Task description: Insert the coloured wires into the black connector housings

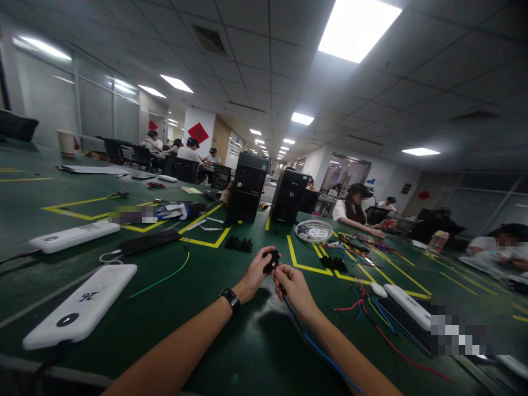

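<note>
Over the middle of the green table (198,341), my left hand (259,269) is closed around a small black part (271,262), possibly a connector or terminal block; its exact kind is too small to tell. Close against it, my right hand (292,283) pinches a blue wire (313,344), which trails down along my right forearm. The wire's tip is hidden at the fingers, so I cannot tell whether it sits in the black part. Black toothed pieces lie beyond my hands, one group (239,243) to the left and another (334,263) to the right.
Two black computer towers (247,187) stand ahead. A white basket (313,231) holds small parts. Loose coloured wires (363,300) lie to the right, a green wire (165,279) to the left. White power banks (82,305) lie left. A co-worker (355,209) sits across the table.
</note>
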Action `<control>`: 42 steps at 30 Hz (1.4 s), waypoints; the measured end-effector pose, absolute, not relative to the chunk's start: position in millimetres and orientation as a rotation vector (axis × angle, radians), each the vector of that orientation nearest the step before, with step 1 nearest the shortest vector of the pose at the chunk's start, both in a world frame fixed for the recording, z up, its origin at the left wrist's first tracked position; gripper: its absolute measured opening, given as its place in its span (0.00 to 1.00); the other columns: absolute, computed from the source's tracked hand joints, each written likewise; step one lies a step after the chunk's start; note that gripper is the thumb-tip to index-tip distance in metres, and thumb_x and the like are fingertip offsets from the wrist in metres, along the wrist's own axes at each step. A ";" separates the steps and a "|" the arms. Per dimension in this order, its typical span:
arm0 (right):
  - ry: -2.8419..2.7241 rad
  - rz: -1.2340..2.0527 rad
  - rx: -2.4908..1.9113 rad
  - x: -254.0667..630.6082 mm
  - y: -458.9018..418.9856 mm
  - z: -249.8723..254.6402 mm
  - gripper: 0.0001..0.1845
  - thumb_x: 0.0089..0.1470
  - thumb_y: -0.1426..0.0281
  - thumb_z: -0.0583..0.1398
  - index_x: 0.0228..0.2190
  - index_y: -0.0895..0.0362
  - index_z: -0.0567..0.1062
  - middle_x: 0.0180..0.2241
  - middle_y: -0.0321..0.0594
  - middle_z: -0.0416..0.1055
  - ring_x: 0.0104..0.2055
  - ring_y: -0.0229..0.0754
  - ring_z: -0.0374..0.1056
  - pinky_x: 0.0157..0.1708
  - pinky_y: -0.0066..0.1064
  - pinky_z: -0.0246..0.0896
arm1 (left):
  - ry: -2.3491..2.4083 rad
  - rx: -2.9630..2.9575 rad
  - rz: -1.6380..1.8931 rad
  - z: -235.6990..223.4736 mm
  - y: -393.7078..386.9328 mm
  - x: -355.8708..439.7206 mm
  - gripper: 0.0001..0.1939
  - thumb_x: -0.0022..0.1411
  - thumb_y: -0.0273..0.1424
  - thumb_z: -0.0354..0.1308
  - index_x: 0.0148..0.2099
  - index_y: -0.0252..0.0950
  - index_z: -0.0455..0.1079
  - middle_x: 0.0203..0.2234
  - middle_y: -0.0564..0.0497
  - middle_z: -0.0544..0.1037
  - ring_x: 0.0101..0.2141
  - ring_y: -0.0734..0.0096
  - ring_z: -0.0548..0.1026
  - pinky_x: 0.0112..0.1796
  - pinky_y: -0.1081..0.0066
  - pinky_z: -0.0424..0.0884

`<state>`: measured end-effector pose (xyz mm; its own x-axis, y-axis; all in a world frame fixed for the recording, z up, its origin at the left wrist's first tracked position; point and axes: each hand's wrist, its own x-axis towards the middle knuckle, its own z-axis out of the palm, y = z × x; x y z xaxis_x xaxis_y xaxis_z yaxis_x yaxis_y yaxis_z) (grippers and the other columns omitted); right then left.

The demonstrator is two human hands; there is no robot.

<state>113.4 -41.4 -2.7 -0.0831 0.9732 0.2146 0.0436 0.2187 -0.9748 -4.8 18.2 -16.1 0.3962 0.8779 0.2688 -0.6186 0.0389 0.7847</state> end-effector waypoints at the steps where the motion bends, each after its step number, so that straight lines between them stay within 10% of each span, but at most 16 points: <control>1: -1.417 1.039 -1.048 114.0 -41.4 -2.2 0.15 0.51 0.58 0.60 0.28 0.58 0.67 0.20 0.30 0.64 0.15 0.31 0.58 0.13 0.23 0.52 | 0.333 1.003 1.187 -17.1 19.7 -5.2 0.18 0.60 0.36 0.55 0.51 0.36 0.61 0.44 0.42 0.73 0.37 0.66 0.74 0.37 0.69 0.69; 10: -1.233 0.783 -0.997 149.5 -46.9 41.4 0.15 0.49 0.60 0.62 0.29 0.59 0.69 0.29 0.37 0.71 0.22 0.32 0.64 0.24 0.26 0.60 | 0.412 1.026 1.221 -15.1 24.4 -11.8 0.17 0.60 0.36 0.54 0.50 0.36 0.62 0.41 0.42 0.74 0.35 0.64 0.75 0.31 0.68 0.71; 18: -1.219 0.599 -0.930 165.1 -52.8 58.9 0.15 0.48 0.63 0.64 0.30 0.56 0.63 0.23 0.35 0.73 0.16 0.29 0.56 0.17 0.23 0.47 | 0.413 0.979 1.284 -10.7 24.0 -14.0 0.15 0.61 0.34 0.53 0.50 0.38 0.63 0.42 0.44 0.72 0.36 0.66 0.75 0.34 0.66 0.73; 42: -1.287 1.386 -0.845 117.9 -51.2 7.2 0.18 0.53 0.57 0.60 0.30 0.61 0.71 0.21 0.37 0.70 0.14 0.26 0.47 0.16 0.23 0.37 | 0.198 1.006 1.220 -0.3 5.3 -7.7 0.15 0.62 0.34 0.52 0.51 0.39 0.64 0.45 0.45 0.71 0.41 0.69 0.71 0.41 0.70 0.68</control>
<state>117.9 -51.2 7.2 -0.2335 0.9621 0.1412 -0.2122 0.0913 -0.9730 -7.7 5.3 -0.3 0.3848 0.8456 0.3700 -0.6854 -0.0067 0.7281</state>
